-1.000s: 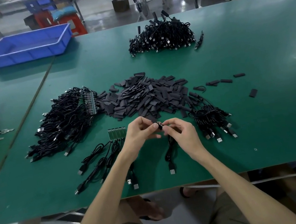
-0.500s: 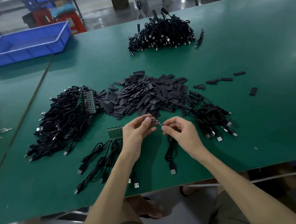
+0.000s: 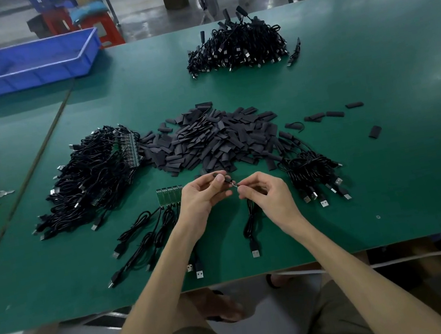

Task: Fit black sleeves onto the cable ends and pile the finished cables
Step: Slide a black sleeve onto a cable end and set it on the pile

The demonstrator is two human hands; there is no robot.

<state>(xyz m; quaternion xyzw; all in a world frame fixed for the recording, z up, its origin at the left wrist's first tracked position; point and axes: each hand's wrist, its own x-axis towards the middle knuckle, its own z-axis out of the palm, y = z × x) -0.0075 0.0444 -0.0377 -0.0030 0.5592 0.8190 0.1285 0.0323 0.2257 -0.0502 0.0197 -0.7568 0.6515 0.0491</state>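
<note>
Near the worktop's [image 3: 389,183] front edge, the left forearm reached in from below, its hand [image 3: 203,195] raised, thumb and curled fingers pinching a black sleeve [image 3: 227,179]. Just right of it, the right hand [image 3: 268,194] met it, fingertips clamped on the cable [image 3: 250,221] end. The cable trailed toward the front edge.

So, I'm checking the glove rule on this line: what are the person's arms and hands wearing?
Nothing that shows: the left hand and right hand are bare, without gloves, rings, watch or wristband. No sleeve covers either arm in view.
</note>
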